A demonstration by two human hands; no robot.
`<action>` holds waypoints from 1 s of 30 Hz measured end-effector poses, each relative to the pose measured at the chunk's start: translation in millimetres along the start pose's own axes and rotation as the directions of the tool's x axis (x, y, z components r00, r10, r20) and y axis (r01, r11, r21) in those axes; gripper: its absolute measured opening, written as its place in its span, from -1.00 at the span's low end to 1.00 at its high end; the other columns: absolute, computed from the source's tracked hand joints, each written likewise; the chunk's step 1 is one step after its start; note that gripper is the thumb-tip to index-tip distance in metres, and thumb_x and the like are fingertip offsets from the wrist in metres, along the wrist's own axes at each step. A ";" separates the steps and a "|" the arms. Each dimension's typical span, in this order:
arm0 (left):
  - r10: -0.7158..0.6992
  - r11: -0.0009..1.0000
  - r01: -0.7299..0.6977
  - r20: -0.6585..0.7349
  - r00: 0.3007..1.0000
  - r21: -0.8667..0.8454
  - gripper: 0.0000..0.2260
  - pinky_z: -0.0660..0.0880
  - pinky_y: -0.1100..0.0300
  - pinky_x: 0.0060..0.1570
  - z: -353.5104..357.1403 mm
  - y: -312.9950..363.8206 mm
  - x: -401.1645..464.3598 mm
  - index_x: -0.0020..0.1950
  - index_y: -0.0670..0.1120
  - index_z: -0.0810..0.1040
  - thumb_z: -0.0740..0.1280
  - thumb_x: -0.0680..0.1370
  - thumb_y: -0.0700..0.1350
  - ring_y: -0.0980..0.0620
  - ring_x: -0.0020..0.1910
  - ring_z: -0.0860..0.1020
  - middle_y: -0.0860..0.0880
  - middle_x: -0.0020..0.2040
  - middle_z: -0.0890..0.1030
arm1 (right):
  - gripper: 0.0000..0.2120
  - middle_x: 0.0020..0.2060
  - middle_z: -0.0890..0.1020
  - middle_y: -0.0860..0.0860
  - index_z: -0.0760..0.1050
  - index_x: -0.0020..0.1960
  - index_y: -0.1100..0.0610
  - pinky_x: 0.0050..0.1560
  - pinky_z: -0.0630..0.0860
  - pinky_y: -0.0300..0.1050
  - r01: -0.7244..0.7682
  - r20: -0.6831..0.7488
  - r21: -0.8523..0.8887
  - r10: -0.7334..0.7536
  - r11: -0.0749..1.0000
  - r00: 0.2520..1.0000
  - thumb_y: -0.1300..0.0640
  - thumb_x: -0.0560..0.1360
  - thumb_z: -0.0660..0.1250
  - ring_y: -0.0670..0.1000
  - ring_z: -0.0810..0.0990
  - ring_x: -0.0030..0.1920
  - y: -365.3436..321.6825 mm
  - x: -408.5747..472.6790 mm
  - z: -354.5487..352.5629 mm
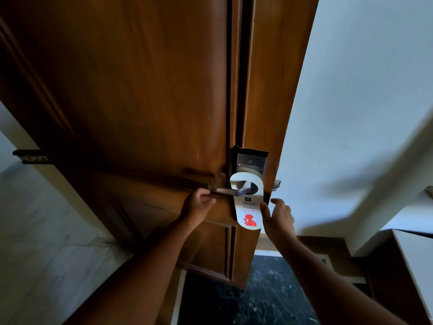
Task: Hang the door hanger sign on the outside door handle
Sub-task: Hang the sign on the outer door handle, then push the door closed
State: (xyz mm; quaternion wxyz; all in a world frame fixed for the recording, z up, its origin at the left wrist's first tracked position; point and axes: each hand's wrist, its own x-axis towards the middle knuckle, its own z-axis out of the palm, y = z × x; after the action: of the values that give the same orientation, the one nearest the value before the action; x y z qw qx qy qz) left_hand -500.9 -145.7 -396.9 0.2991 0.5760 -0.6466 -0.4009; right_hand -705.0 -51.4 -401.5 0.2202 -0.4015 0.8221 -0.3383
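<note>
One door hanger sign [248, 207] hung on the single door handle [230, 190]. The left hand [198, 204] gripped the lever's end; the right hand [278, 219], fingers spread, touched the sign's right edge.

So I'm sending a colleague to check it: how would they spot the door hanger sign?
Find the brown wooden door and its metal lock plate at the edge. The door hanger sign hangs from the lever handle below: a white rounded card with a red figure.
</note>
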 end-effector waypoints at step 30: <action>0.854 0.425 -0.337 -0.248 0.457 0.840 -0.34 0.01 -0.33 0.49 -90.6 187.1 62.7 0.60 -0.04 0.04 0.19 0.59 0.18 -0.31 0.56 0.06 -0.29 0.58 0.13 | -0.73 -0.04 0.67 0.20 0.47 0.20 0.21 -0.20 0.43 -0.03 0.699 0.361 -0.635 -0.673 0.329 0.645 0.22 0.59 0.09 0.18 0.64 -0.04 -110.4 -37.1 19.8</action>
State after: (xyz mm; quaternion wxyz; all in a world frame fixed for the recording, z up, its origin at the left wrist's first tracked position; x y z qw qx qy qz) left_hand -528.4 -220.4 -194.9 0.3970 0.4428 -0.7646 0.2483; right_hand -614.4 -78.4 -330.5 -0.1095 -0.7663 0.6322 -0.0351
